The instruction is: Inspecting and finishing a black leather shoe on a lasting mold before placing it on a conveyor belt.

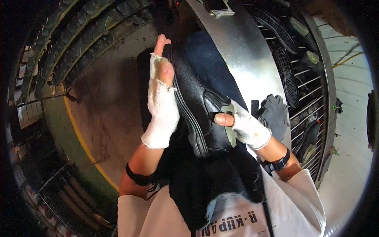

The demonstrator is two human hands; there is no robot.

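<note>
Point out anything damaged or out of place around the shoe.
The black cloth under the black shoe has a frayed, torn lower edge. The white fingerless wrap on the left hand is ragged too. Nothing looks spilled.

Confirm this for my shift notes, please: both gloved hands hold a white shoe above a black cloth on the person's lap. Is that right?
Not quite. In the head view the shoe is black, not white. The rest stands: the left hand and right hand, both in white fingerless gloves, hold it above the black cloth on the lap.
</note>
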